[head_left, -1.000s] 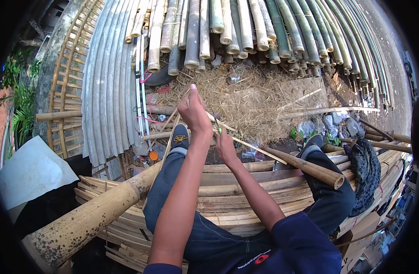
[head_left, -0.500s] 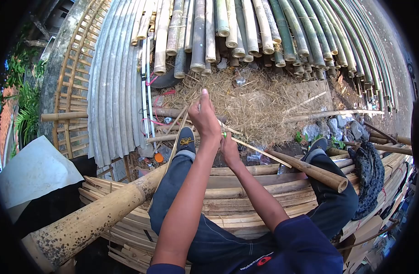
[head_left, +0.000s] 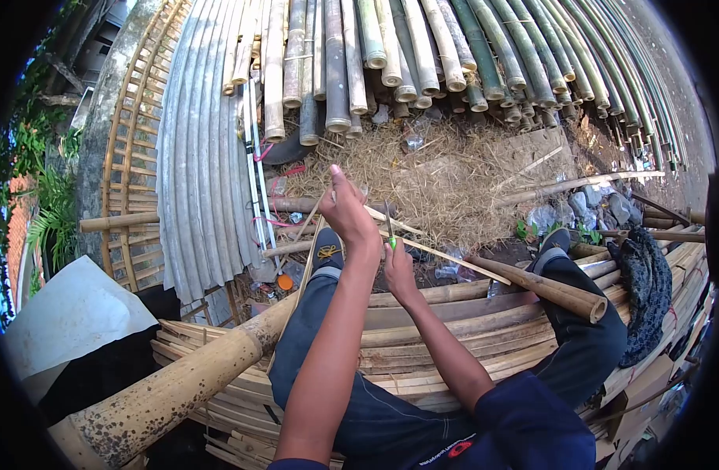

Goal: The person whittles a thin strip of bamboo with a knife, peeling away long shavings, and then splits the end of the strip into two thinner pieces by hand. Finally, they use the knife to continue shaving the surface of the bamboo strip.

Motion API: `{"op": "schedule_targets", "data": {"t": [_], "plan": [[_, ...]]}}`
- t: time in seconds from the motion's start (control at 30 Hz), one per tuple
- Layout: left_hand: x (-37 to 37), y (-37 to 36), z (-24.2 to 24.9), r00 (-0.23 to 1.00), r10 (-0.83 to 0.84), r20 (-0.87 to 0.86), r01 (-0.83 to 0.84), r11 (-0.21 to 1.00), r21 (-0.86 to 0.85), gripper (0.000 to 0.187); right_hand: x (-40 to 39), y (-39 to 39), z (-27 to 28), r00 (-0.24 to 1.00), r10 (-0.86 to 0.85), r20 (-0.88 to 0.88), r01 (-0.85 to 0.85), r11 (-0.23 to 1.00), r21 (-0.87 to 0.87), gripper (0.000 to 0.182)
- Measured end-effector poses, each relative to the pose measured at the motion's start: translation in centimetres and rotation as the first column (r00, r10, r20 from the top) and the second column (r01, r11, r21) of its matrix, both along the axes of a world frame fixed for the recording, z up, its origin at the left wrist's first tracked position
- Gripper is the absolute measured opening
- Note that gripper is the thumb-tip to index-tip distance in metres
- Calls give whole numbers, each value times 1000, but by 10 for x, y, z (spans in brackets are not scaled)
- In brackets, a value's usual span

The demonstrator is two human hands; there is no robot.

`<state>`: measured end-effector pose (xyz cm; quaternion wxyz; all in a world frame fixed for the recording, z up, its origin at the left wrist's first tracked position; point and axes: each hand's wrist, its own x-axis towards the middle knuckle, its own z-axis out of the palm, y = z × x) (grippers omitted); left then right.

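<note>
My left hand point(head_left: 348, 213) is out in front of me with the thumb raised and the fingers curled around a thin bamboo strip point(head_left: 453, 259). One length of strip slants from this hand down to the right, past my right hand. Another pale strip point(head_left: 300, 291) runs down beside my left leg. My right hand point(head_left: 399, 271) is closed on the green handle of a knife point(head_left: 392, 242), whose narrow blade points up beside the strips. Part of the left hand's grip is hidden by the hand itself.
Beneath my legs lies a stack of split bamboo point(head_left: 422, 348). A thick bamboo pole point(head_left: 179, 384) lies to the left, and a thinner pole point(head_left: 543, 287) juts out on the right. Ahead are shavings point(head_left: 445, 184), stacked bamboo poles point(head_left: 422, 47) and corrugated sheets point(head_left: 206, 157).
The knife blade now shows upright above my right hand, where mainly the handle's green end was visible. My hands are slightly farther apart. The whole view has shifted a little.
</note>
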<state>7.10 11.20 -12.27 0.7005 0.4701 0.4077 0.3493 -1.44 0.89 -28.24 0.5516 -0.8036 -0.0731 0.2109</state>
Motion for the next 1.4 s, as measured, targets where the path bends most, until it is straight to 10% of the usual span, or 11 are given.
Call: {"op": "schedule_targets", "data": {"t": [0.13,0.27,0.53,0.8,0.97,1.17,1.4], "plan": [[-1,1,0,997,64,-46,-65,998,-11,53,-3,24,-12,996,-69,48,69,998,-4,20],[-3,-4,1,999,47,-27,-47,999,12,52,-11,2,-97,991,-75,-109,28,926,-377,21],[-2,-1,-5,995,97,-9,-97,995,26,50,-5,26,1,994,-105,-6,105,992,71,19],[-11,35,-15,992,118,-36,-117,992,35,46,-19,45,-32,977,-50,208,65,996,-69,14],[-6,25,-12,946,-266,187,262,964,43,20,-7,33,-2,995,-98,-7,98,995,-3,14],[2,-2,10,567,-823,-31,799,540,265,24,8,-4,15,969,-234,-81,240,968,78,17],[5,-5,42,460,-724,-515,886,331,325,22,20,-35,18,975,-206,-80,215,967,139,20]]}}
